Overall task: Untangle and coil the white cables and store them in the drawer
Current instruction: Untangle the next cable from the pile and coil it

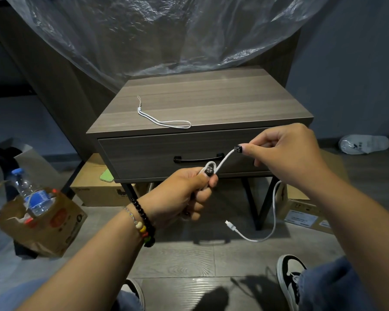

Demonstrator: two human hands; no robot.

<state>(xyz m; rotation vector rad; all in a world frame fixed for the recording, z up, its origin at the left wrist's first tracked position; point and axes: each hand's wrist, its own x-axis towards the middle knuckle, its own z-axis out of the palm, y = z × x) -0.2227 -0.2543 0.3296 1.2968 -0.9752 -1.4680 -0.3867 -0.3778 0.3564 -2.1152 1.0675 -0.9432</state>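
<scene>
Cable (225, 158), light and limp, spans your hands before the closed drawer (157, 153): left hand (184, 194) fingers clamp its loop, right hand (285, 153) fingers pinch it further along; grip near the dangling plug (230, 224).

Strap (164, 118) is laid on nightstand (234, 102) top, left of centre. Drawer (144, 153) is set below. Cable (225, 158) is held between left hand (182, 194) and right hand (285, 151) before drawer. Bag (43, 223) is placed left, boxes (94, 189) underneath.

A water bottle (29, 194) stands in a paper bag (43, 223) on the floor — cardboard boxes (99, 194) nearby, plastic sheet (155, 30) above.
</scene>
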